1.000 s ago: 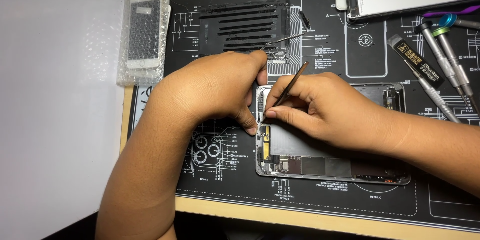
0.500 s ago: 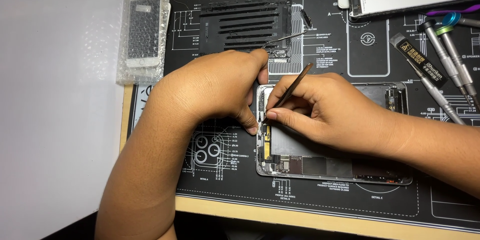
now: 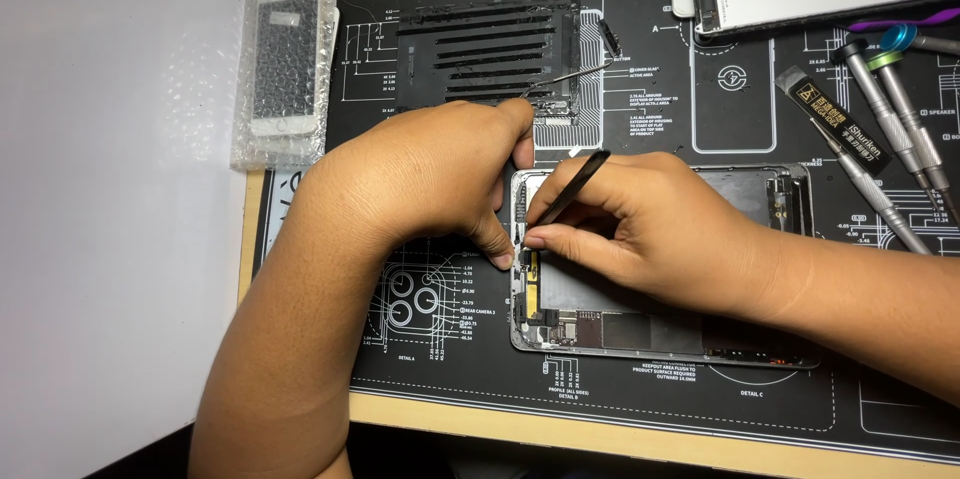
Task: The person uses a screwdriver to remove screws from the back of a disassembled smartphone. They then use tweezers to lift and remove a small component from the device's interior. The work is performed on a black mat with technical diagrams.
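Little has moved: tweezers (image 3: 568, 187) tilt marginally, both hands hold position. Opened phone (image 3: 660, 324): on black mat (image 3: 700, 409), long axis left to right, silver frame, boards and yellow flex exposed at left end. Left hand (image 3: 420, 179): curled, fingers pressing phone's left edge. Right hand (image 3: 650, 234): closed in a pinch on black tweezers, tips down at left end, shaft rising up-right. Bubble-wrapped white phone (image 3: 285, 64): upper left on worktop, upright. Black label strip (image 3: 838, 121): upper right, diagonal, beside screwdrivers (image 3: 895, 114).
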